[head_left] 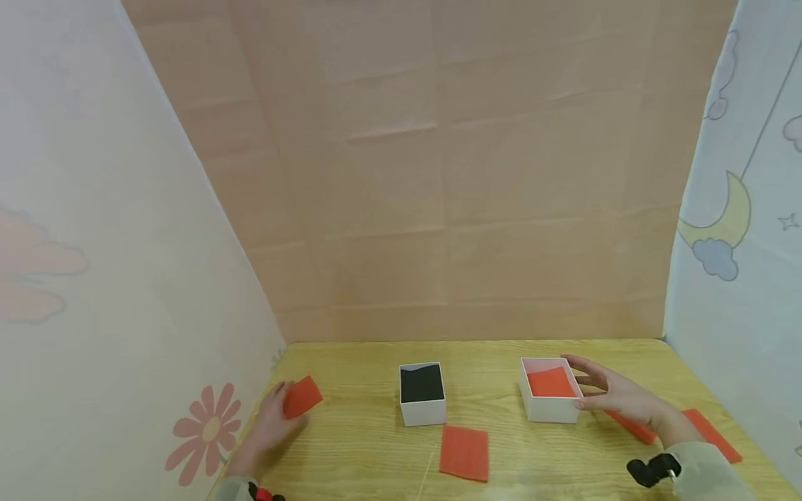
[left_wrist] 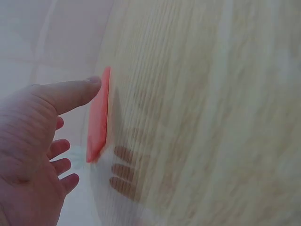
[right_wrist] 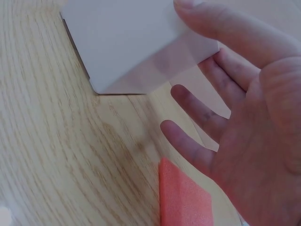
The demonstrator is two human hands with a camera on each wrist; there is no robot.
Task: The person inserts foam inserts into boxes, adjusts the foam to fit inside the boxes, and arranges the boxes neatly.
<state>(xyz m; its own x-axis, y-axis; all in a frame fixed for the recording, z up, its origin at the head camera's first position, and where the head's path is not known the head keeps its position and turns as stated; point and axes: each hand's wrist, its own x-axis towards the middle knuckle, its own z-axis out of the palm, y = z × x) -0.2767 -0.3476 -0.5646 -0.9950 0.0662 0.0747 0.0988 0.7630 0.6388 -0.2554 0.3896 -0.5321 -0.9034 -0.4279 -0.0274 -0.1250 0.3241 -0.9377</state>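
Note:
At the far left of the table my left hand (head_left: 272, 421) is spread beside a red foam piece (head_left: 302, 397). In the left wrist view its thumb reaches across the edge of the foam piece (left_wrist: 99, 117), and the other fingers stand apart from it. On the right, my right hand (head_left: 617, 396) holds an open white box (head_left: 551, 410) by its right side. The thumb is on the near corner and a finger lies behind the far corner; in the right wrist view the lower fingers hang free. A red foam piece (head_left: 551, 383) lies inside this box.
A second white box (head_left: 424, 415) with a black piece (head_left: 422, 384) inside stands mid-table. In front of it lies a red foam sheet (head_left: 464, 452). Two more red pieces lie by the right forearm, one partly under it (head_left: 631, 426). Cloth walls (head_left: 150, 278) flank the table.

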